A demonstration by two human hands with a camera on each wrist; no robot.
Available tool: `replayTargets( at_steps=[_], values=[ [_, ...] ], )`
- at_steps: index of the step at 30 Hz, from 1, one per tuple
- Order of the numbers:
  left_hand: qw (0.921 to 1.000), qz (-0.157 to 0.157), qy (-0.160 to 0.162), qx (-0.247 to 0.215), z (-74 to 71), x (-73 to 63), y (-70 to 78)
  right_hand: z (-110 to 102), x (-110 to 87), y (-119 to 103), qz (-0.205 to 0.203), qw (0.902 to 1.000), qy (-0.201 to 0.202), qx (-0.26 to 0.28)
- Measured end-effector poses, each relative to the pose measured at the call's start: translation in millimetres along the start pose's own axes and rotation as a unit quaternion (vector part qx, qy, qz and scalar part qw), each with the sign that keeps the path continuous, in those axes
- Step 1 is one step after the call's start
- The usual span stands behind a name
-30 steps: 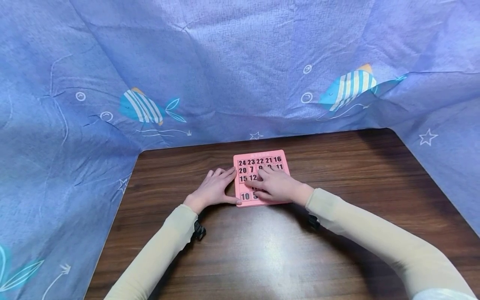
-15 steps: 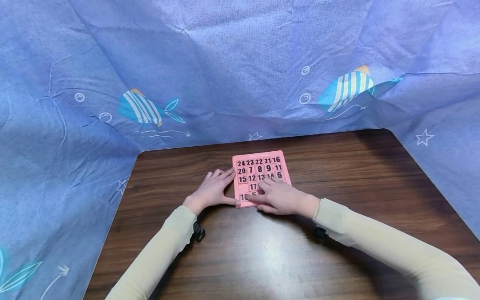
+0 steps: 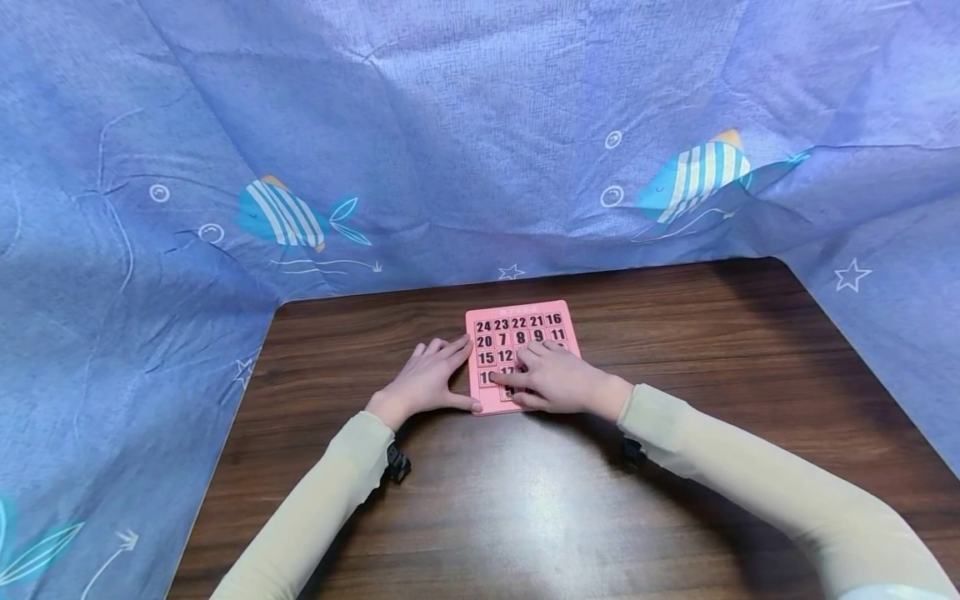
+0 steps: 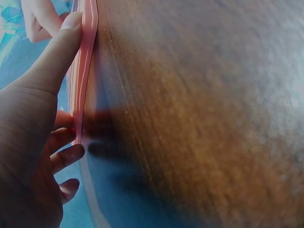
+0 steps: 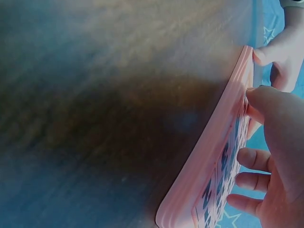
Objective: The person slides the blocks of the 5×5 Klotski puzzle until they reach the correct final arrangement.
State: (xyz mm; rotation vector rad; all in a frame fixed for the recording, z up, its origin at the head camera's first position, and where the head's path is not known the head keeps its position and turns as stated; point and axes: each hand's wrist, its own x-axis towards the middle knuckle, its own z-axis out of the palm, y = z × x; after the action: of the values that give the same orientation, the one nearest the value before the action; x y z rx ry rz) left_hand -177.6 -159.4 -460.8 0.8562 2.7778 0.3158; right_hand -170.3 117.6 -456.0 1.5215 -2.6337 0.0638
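Observation:
A pink number sliding puzzle (image 3: 491,405) lies flat on the table, its black-numbered tiles partly covered by my right hand (image 3: 558,381). My left hand (image 3: 423,377) holds the puzzle's left side, fingers along the edge and thumb by the near left corner. In the left wrist view, that thumb (image 4: 61,40) rests against the pink rim (image 4: 89,42). The right index finger reaches out to the tile numbered 10 (image 3: 485,377) in the fourth row. Below that tile the corner slot is bare pink. Tiles under the right palm are hidden.
The dark wood-grain table (image 3: 465,517) extends around the puzzle on all sides. Behind it hangs a blue cloth (image 3: 480,150) printed with striped fish and stars. A small black device (image 3: 397,463) is strapped at the left wrist, another (image 3: 633,451) at the right.
The right hand drew back to the bottom row, then pushed away from the body. Tile 10 slid up one row, baring the bottom-left slot. The left hand stayed in place.

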Motion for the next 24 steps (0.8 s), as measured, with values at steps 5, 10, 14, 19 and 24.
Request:
replayTargets(
  at_steps=[5,10,14,19,24],
  values=[
    [1.0,0.002,-0.004,-0.002,0.0,-0.1,-0.2,0.3,3.5,2.7,0.011,0.9999,0.002,0.002],
    [1.0,0.001,-0.007,0.0,-0.1,0.9,-0.7,-1.4,3.4,1.9,0.013,0.9999,0.001,0.004],
    [1.0,0.002,-0.009,-0.001,-0.4,1.2,-0.6,-3.1,-4.2,0.5,0.011,0.9998,-0.001,0.014],
    [1.0,0.003,-0.006,-0.005,0.3,1.1,-1.3,-2.6,-20.3,1.4,-0.004,0.9996,0.016,0.024],
    [1.0,0.002,-0.003,-0.008,0.4,0.5,-1.7,-0.7,-30.5,1.2,-0.018,0.9994,0.028,0.012]
  ],
)
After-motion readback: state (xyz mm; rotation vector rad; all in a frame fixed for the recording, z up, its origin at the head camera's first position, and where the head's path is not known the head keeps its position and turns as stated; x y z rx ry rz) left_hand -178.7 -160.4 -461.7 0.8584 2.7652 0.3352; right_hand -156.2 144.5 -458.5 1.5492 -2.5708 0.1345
